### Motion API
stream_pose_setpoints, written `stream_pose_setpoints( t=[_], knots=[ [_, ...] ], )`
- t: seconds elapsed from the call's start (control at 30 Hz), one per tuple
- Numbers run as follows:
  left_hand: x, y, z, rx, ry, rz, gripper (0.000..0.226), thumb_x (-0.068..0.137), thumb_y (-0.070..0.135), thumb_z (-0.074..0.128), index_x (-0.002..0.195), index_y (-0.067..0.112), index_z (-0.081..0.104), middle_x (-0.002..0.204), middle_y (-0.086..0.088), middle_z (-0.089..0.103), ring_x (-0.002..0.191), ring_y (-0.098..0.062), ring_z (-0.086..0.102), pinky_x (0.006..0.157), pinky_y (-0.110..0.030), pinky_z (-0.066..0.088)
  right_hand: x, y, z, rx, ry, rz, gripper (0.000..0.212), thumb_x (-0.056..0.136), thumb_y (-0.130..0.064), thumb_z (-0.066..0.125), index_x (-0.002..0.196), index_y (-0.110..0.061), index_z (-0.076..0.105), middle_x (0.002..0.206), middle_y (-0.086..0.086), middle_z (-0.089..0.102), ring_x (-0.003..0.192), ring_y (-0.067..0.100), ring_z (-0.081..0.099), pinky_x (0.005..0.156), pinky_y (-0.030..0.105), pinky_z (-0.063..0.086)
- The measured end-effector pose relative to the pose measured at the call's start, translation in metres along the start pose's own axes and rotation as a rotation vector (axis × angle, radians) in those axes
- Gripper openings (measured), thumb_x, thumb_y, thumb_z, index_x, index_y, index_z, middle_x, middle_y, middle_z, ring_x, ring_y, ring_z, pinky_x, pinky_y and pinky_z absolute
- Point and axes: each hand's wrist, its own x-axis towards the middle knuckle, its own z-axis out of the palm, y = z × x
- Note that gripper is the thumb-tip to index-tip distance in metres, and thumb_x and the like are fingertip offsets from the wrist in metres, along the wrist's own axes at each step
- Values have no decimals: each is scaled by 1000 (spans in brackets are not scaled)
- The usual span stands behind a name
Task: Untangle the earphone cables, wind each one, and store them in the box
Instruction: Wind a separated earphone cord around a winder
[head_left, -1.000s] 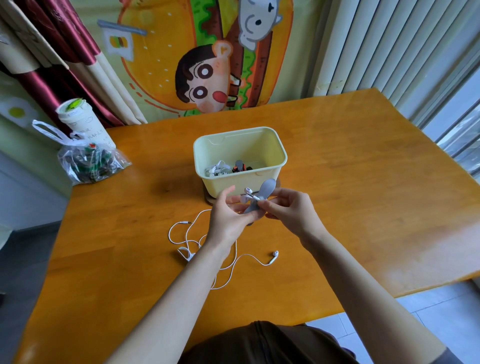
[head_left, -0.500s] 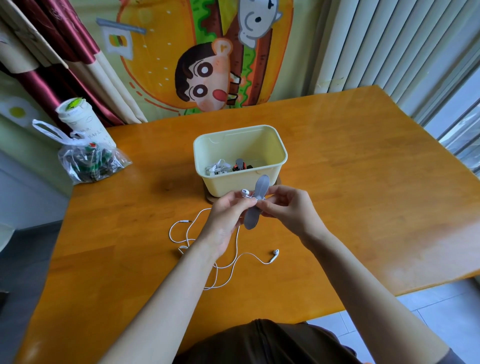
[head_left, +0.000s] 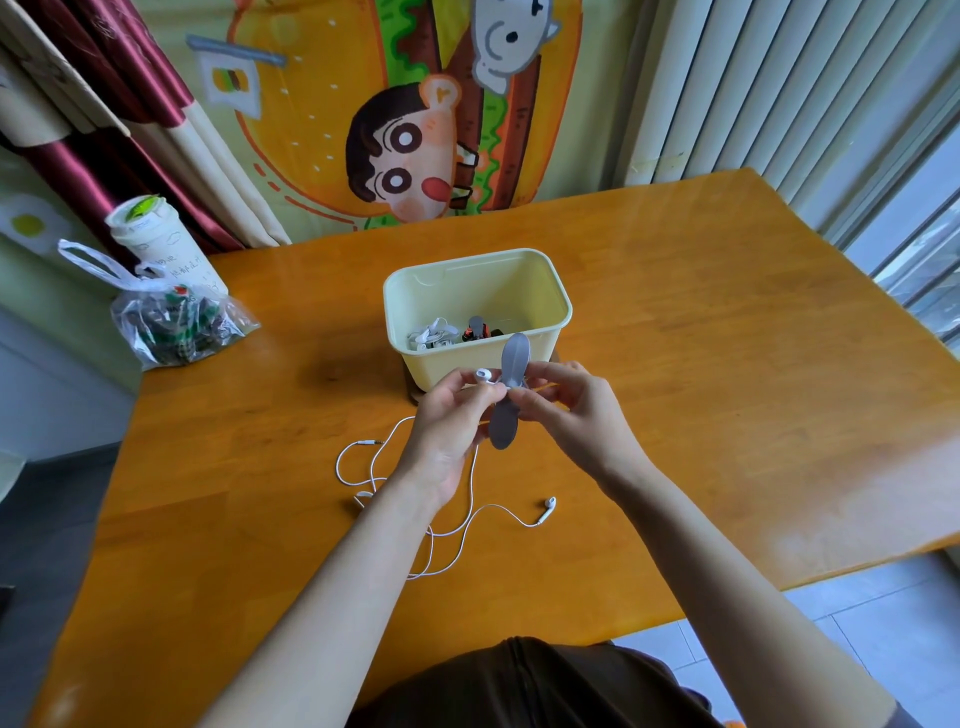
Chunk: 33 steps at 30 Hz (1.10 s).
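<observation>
Table: an orange wooden table (head_left: 701, 395) filled the middle of the frame, with a cartoon hanging (head_left: 415, 156) behind it at upper centre.
Box: the pale yellow box (head_left: 447, 369) stood at frame centre, with wound white earphones (head_left: 431, 335) in its bottom.
Winder: a grey winder (head_left: 505, 426) was held upright just in front of the box, above the table.
Right hand: the right hand (head_left: 566, 410) had curled fingers pinching the winder's narrow middle.
Left hand: the left hand (head_left: 447, 431) had curled fingers pinching an earbud (head_left: 484, 375) beside the winder.
Cable: a white cable (head_left: 467, 499) hung from the left hand into loose loops on the table; the second earbud (head_left: 546, 510) lay at their right, the plug (head_left: 371, 442) at their left.
Upper left: a plastic bag (head_left: 176, 327) and a paper cup (head_left: 156, 234) sat at the table's corner.
</observation>
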Motion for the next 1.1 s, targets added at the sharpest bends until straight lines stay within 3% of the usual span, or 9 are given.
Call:
stream_pose_setpoints(
  t=[0.2,0.4,0.6,0.8,0.97,1.1],
  knots=[
    [3,-4,2,8,27,21,9,87,5,62,89,14,61,78,1,70,75,-11,64,65,-22,49,0,-2,-2,-31,18,-21,23,84,-9,68,106,-5,70,89,-2,57,74,14,63,74,40,57],
    [5,-4,1,2,52,37,12,85,3,64,84,14,64,80,-2,68,82,-17,61,73,-23,49,-2,-2,3,-43,83,-48,16,82,-9,69,98,-7,73,83,-6,58,72,12,60,71,43,56],
    [5,-2,-4,17,36,36,13,85,1,65,86,14,65,82,-3,69,75,-15,65,62,-18,52,-3,3,8,-43,122,-40,10,82,-11,70,88,-4,70,81,9,60,74,25,63,69,47,56],
    [3,0,-13,118,-70,27,9,87,10,65,94,13,69,97,-13,71,96,-26,67,85,-38,53,-3,3,7,60,88,51,10,84,-8,68,94,-7,69,83,6,63,77,22,67,72,37,59],
    [3,2,-13,116,-58,30,8,88,11,64,90,16,70,94,-9,72,93,-22,67,78,-32,53,-2,-3,3,136,1,75,14,87,-5,63,100,-6,68,87,10,69,81,21,69,73,28,58],
    [3,1,-10,99,-21,42,10,87,6,65,89,15,70,88,-7,72,87,-20,67,74,-30,54,-2,-3,-1,91,-30,55,16,87,-6,63,102,0,68,91,12,70,82,20,70,75,30,58]
  ],
)
